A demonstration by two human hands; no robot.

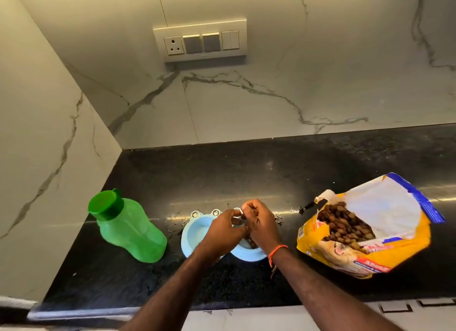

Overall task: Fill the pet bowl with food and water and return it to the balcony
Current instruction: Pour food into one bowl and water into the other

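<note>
A light blue double pet bowl [195, 232] with frog eyes on its rim sits on the black countertop [222, 173]. My left hand [222, 231] and my right hand [260, 226] meet just above its right compartment, fingers curled around brown kibble [251, 242]. Some pieces lie in that compartment below my hands. The left compartment looks bare. An open yellow pet food bag [365, 232] lies to the right, its mouth full of kibble. A green water bottle [128, 227] with its cap on stands to the left.
A marble wall corner closes off the counter at the back and left. A switch and socket panel [200, 39] is mounted on the back wall. A few crumbs and wet marks [299, 210] lie on the counter between bowl and bag.
</note>
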